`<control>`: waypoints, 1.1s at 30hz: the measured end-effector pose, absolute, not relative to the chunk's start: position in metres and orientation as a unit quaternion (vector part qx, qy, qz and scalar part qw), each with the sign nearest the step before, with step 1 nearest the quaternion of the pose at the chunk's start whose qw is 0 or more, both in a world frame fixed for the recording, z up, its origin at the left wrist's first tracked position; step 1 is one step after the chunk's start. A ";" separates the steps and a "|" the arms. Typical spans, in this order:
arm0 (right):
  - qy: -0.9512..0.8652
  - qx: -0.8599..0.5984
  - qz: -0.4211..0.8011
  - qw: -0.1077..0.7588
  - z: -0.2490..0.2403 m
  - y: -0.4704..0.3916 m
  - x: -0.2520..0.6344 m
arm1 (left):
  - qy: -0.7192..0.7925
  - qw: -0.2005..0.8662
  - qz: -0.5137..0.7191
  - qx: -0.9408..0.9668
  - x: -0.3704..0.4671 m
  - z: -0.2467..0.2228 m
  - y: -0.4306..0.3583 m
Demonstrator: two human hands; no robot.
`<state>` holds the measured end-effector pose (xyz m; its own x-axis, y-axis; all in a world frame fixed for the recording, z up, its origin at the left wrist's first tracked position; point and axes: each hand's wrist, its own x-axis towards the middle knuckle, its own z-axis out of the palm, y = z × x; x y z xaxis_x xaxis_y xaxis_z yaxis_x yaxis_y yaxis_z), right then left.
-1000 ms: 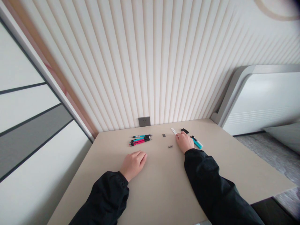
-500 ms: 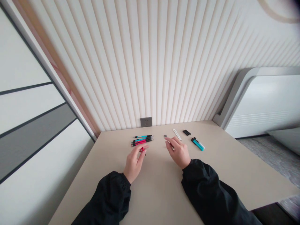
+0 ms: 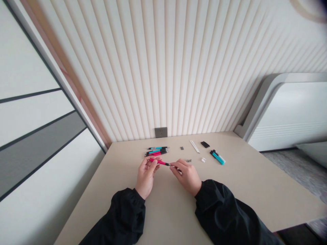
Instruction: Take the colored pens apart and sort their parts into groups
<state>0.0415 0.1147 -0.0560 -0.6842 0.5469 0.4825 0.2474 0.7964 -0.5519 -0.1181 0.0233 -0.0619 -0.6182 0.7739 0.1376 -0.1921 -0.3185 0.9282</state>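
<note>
My left hand (image 3: pixel 147 175) is closed round the barrel of a pink pen (image 3: pixel 159 162) with a black grip section. The pen lies nearly level, its front end pointing right. At that end, the thumb and fingertips of my right hand (image 3: pixel 186 175) pinch a small metal pen tip (image 3: pixel 170 165); whether it is joined to the grip is too small to tell. Just beyond my left hand, several assembled pens (image 3: pixel 157 151) in blue and pink lie side by side. Small metal tips (image 3: pixel 188 160) rest on the table beyond my right fingers.
On the table (image 3: pixel 176 211), farther right, are small white pieces (image 3: pixel 203 160), blue and clear pen barrels (image 3: pixel 218 157), black grips (image 3: pixel 205 144) and thin white refills (image 3: pixel 194 146). A small dark grey piece (image 3: pixel 182 148) lies near the middle. A ribbed wall with a socket (image 3: pixel 161 132) stands behind.
My right hand has moved left and down from the small parts to the pen's front end. My left hand has turned the pink pen so its length now shows, pointing right.
</note>
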 end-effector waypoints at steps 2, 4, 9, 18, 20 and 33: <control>-0.887 -0.222 0.232 0.333 -0.056 0.115 0.042 | 0.486 0.330 0.750 0.304 -0.117 -0.062 0.023; -0.888 -0.219 0.232 0.331 -0.055 0.115 0.042 | 0.485 0.334 0.746 0.313 -0.117 -0.063 0.023; -0.895 -0.218 0.228 0.315 -0.055 0.115 0.043 | 0.488 0.328 0.740 0.327 -0.117 -0.064 0.022; -0.911 -0.215 0.204 0.287 -0.060 0.117 0.042 | 0.499 0.289 0.738 0.350 -0.114 -0.064 0.019; -0.915 -0.210 0.201 0.280 -0.060 0.116 0.041 | 0.503 0.276 0.741 0.349 -0.114 -0.063 0.019; -0.894 -0.146 0.296 0.302 -0.056 0.112 0.045 | 0.535 0.016 0.517 0.669 -0.108 -0.057 0.006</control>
<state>0.0455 0.1118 -0.0565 -0.7751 0.4407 0.4528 0.0831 0.7815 -0.6184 -0.1083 0.0063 -0.0571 -0.1055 0.7318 0.6733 0.6977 -0.4281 0.5745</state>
